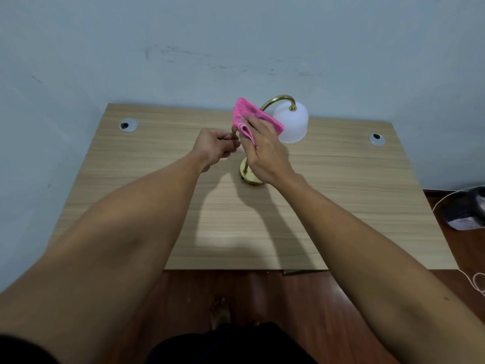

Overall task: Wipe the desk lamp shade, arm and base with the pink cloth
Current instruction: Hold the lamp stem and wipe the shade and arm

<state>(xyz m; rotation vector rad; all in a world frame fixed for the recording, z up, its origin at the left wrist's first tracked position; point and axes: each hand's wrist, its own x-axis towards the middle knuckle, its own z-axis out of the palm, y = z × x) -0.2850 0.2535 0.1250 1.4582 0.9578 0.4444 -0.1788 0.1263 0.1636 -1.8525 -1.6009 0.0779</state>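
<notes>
**Head view: what cannot be read**

- Brass lamp arm [278, 99]: the middle of the upright run is covered by the pink cloth [245, 117] and the right hand [262, 151]; only the top curve and a short piece above the base show.
- Lamp base [248, 177]: right part behind the right wrist.
- White shade [292, 122]: lower left edge behind the cloth.
- Left hand [216, 147]: fingertips curl around something thin at the stem; contact with the stem cannot be told.
- Right palm's grip on the cloth: hidden by the back of the hand.
- Dark object [465, 208] on the floor: cut by the right edge, unidentifiable.
- White cord [476, 281]: runs out of the picture.
- Desk grommets [128, 125]: contents too small to read.
</notes>
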